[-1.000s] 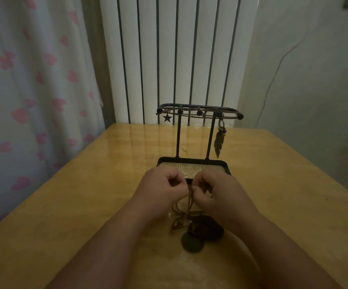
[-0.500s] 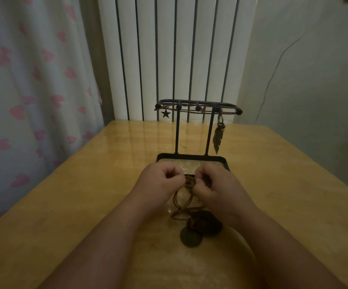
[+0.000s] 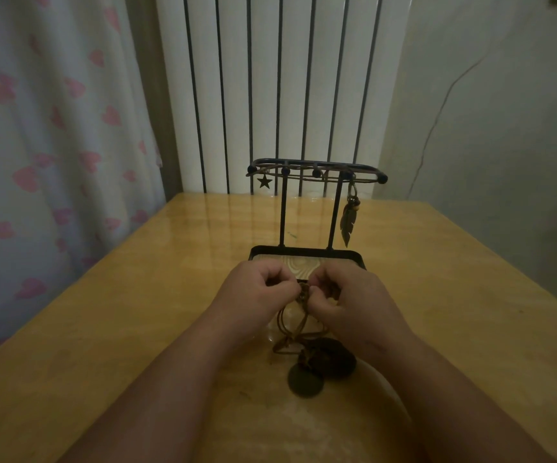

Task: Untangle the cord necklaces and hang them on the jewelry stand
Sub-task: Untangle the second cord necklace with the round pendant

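A black metal jewelry stand (image 3: pixel 315 168) rises from a tray base (image 3: pixel 307 252) in the middle of the table. A star pendant (image 3: pixel 264 181) hangs at its left end and a feather pendant (image 3: pixel 348 223) at its right. In front of the base, my left hand (image 3: pixel 258 290) and my right hand (image 3: pixel 350 295) pinch a knot of brown cord (image 3: pixel 304 292) between them. The tangled brown cords (image 3: pixel 292 332) trail down to two dark round pendants (image 3: pixel 305 380) lying on the table. Fingertips hide part of the knot.
The wooden table (image 3: pixel 103 329) stands against a white ribbed radiator (image 3: pixel 270 78). A pale curtain with pink hearts (image 3: pixel 53 145) hangs at the left, a plain wall at the right. A lighter round patch (image 3: pixel 304 429) marks the tabletop near me.
Both hands stay pinched on the cord knot with only small finger shifts. The view has tilted slightly, so the stand sits a little higher in frame.
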A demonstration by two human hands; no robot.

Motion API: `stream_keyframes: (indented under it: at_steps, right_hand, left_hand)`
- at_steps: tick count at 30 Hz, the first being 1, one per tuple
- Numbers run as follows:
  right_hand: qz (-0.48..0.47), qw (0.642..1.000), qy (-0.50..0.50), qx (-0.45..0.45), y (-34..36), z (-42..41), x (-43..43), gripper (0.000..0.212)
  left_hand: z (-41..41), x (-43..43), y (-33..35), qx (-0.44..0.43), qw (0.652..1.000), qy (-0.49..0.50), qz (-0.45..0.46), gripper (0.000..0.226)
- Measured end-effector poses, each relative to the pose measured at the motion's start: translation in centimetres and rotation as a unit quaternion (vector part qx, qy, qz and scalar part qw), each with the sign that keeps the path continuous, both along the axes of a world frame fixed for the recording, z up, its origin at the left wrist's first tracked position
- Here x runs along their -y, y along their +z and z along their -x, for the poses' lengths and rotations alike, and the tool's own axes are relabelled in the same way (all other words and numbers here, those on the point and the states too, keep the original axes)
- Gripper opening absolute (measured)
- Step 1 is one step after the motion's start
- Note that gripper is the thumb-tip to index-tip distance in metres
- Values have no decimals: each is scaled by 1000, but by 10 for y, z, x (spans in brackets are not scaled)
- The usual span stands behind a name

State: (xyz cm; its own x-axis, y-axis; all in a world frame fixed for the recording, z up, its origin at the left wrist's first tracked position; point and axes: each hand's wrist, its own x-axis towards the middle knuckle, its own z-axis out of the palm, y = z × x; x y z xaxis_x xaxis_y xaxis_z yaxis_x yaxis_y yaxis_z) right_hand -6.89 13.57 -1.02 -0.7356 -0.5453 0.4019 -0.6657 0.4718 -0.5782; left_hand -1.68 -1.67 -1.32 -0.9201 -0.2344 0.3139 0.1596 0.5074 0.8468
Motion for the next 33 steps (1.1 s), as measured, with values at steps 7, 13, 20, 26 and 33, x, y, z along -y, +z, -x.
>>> stream_keyframes:
  at_steps: [7, 13, 20, 26, 33]
  right_hand:
    - [-21, 1000, -3, -10, -2, 1, 1, 10]
    - [56, 998, -12, 23, -4, 0, 7, 4]
    - [108, 989, 8, 100, -2, 4, 0, 13]
    - [76, 994, 8, 79, -4, 3, 2, 12]
    - [80, 991, 16, 103, -5, 4, 1, 10]
  left_hand:
    - [2, 2, -2, 5, 999, 18, 33, 23]
    - [5, -2, 1, 33, 999, -6, -25, 20]
    - [7, 3, -3, 34, 999, 4, -34, 17]
    - [6, 1, -3, 40, 999, 1, -25, 20]
    - [4, 0, -1, 22, 999, -10, -46, 13]
